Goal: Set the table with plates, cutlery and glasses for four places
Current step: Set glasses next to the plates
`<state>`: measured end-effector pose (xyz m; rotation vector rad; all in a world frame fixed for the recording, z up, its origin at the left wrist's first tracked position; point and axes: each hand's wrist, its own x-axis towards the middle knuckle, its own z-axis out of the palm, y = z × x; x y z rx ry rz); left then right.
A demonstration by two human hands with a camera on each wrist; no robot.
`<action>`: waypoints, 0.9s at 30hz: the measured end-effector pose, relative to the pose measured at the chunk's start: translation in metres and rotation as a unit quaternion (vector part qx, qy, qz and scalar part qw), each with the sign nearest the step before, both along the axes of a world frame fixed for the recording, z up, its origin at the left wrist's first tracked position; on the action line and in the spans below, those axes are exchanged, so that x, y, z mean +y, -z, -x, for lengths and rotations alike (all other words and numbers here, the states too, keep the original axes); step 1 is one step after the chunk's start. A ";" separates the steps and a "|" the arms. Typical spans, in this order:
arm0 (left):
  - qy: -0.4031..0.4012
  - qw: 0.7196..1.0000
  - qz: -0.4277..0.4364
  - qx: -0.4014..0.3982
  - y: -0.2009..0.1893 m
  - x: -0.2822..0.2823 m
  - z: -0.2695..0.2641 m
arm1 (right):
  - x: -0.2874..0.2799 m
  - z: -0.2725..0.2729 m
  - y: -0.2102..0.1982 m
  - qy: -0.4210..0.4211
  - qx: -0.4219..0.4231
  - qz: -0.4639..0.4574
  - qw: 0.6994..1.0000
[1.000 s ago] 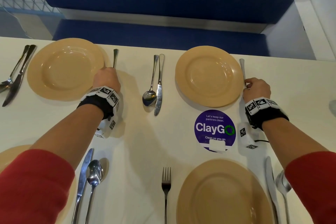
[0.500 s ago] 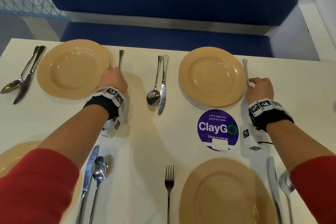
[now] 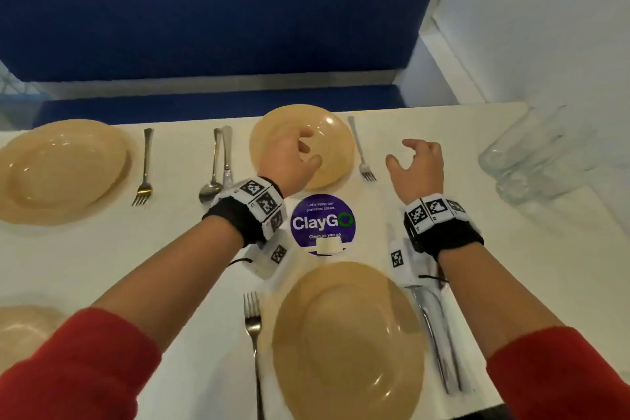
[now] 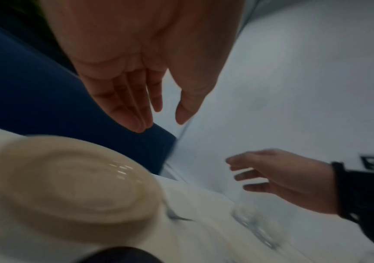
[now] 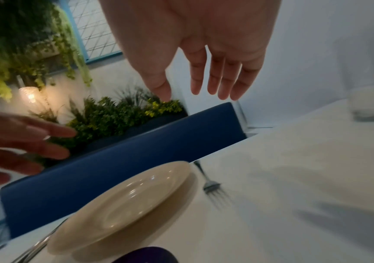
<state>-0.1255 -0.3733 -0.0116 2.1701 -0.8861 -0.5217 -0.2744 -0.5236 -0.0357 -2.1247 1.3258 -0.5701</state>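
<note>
The white table (image 3: 102,256) carries four tan plates, and both hands are now in the air above it, where half a second ago each one rested on the table at a fork.

The far right plate (image 3: 327,147) lies directly under the left hand (image 3: 289,157), which has moved over from the far left plate (image 3: 61,170). This hand holds nothing; its fingers are loosely bent and the thumb stands apart. The near right plate (image 3: 347,341) lies behind both wrists, toward the person, and only an edge of the near left plate (image 3: 20,327) shows.

The right hand (image 3: 417,164) is also empty, with relaxed, spread fingers. It has let go of the right fork (image 3: 361,153), which now lies flat between the two hands, just beside the far right plate. Before, this hand touched the fork handle.

Some clear glasses (image 3: 535,160) stand to the right of the right hand, apart from it. They are blurred, and I cannot count them. They did not show in the earlier picture.

The left fork (image 3: 145,167) lies released, well to the left of the left hand, beside the far left plate. A spoon (image 3: 213,174) and a knife (image 3: 227,153) lie together just left of the left wrist.

A purple ClayGo sticker (image 3: 322,220) sits between the two wrists.
</note>
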 end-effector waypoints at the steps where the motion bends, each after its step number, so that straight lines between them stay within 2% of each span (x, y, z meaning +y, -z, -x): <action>1: 0.040 0.999 0.009 0.008 -0.002 -0.016 0.021 | -0.003 0.019 -0.001 0.016 -0.006 -0.007 1.000; 6: 0.161 0.986 0.021 0.040 -0.003 -0.091 0.111 | -0.038 0.115 0.002 0.103 0.014 -0.026 0.994; 11: 0.200 0.977 0.014 0.076 0.008 -0.187 0.181 | -0.118 0.198 0.009 0.202 0.008 -0.031 0.979; 15: 0.187 0.978 -0.002 0.089 0.031 -0.255 0.224 | -0.185 0.234 0.021 0.240 -0.006 -0.079 0.967; 18: 0.170 0.981 -0.015 0.088 0.048 -0.291 0.251 | -0.223 0.244 0.029 0.234 -0.037 -0.124 0.964; 22: 0.114 0.990 0.008 0.086 0.059 -0.315 0.274 | -0.255 0.244 0.038 0.182 -0.106 -0.132 0.969; 27: 0.040 0.992 0.037 0.113 0.064 -0.322 0.283 | -0.268 0.246 0.045 0.150 -0.106 -0.093 0.979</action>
